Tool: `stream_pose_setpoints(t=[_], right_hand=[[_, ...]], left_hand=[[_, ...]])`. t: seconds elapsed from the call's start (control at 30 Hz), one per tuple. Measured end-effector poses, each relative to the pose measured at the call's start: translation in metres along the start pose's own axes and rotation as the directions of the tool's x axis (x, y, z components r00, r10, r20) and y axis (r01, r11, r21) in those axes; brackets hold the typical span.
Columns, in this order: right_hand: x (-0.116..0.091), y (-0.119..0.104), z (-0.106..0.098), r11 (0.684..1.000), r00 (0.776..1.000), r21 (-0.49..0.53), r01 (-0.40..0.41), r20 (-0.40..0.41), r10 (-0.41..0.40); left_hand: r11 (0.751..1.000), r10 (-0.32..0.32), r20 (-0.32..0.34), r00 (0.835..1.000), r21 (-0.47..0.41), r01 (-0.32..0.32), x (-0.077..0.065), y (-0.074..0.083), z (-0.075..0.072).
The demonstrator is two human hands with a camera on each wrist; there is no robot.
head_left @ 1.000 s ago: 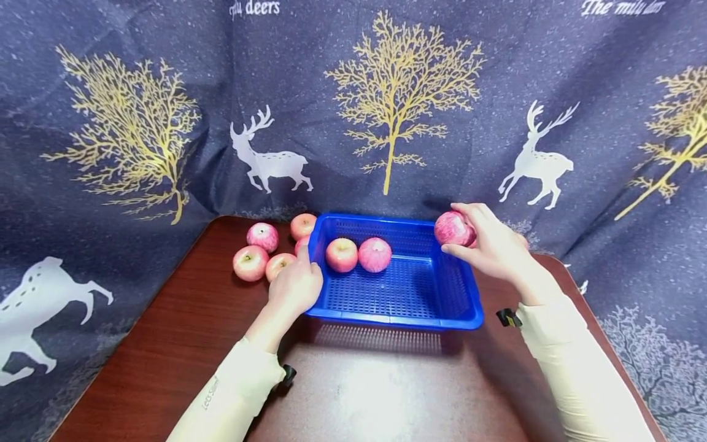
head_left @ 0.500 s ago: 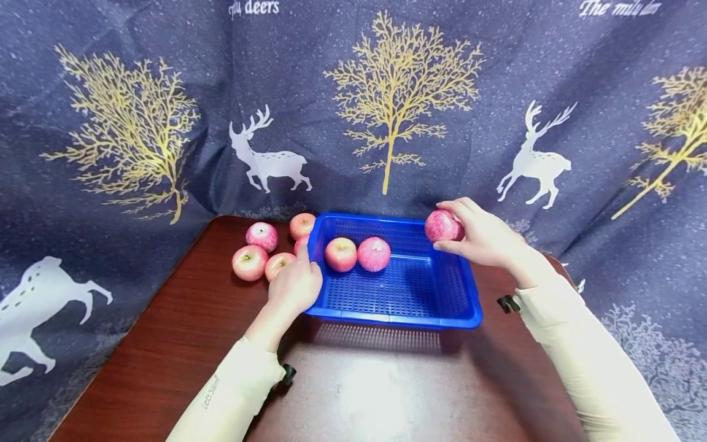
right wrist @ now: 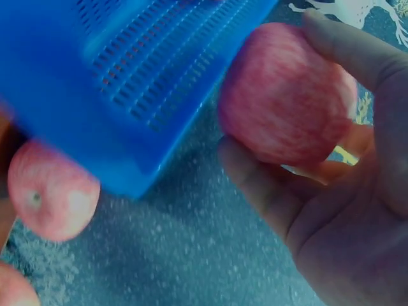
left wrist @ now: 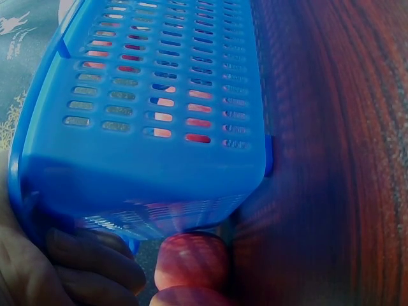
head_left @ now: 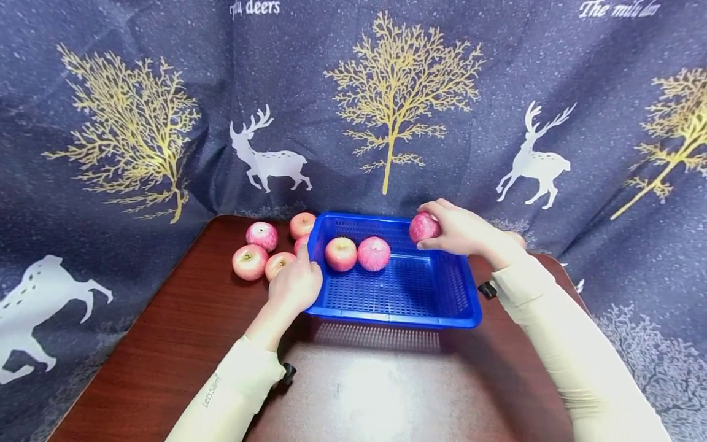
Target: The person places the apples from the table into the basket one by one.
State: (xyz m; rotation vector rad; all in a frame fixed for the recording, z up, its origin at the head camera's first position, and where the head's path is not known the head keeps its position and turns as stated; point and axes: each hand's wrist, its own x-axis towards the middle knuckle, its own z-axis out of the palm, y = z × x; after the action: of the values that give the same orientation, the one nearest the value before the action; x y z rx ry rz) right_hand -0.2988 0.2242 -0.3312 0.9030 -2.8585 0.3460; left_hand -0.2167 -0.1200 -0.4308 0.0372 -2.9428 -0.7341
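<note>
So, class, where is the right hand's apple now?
In the head view, the held apple appears at the far rim of the blue basket, toward its right end, right of the two apples inside.

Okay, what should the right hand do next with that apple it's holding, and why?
I'd probably lower the held apple into the bare right part of the blue basket: the right hand appears to hold it up near the far side, two apples inside sit toward the left, and the left hand grips the left rim.
</note>
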Motion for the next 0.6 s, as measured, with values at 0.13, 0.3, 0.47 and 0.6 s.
stream_pose_setpoints(t=[0.13, 0.3, 0.47, 0.6], right_hand=[[0.012, -0.005, 0.009, 1.0, 0.998, 0.003, -0.014, 0.067, 0.013], [0.024, -0.009, 0.022, 1.0, 0.992, 0.001, -0.016, 0.126, 0.016], [0.027, -0.01, 0.034, 1.0, 0.991, 0.004, -0.006, 0.134, 0.005], [0.025, -0.011, 0.042, 1.0, 0.988, -0.011, -0.007, 0.153, 0.009]], left_hand=[[1.0, 0.006, -0.017, 1.0, -0.003, -0.006, -0.001, 0.0, 0.0], [1.0, 0.004, -0.026, 1.0, -0.008, -0.004, -0.002, 0.0, -0.002], [1.0, -0.006, -0.026, 1.0, -0.007, 0.006, -0.002, 0.001, -0.003], [1.0, -0.003, -0.018, 1.0, -0.007, 0.003, -0.003, 0.002, -0.003]])
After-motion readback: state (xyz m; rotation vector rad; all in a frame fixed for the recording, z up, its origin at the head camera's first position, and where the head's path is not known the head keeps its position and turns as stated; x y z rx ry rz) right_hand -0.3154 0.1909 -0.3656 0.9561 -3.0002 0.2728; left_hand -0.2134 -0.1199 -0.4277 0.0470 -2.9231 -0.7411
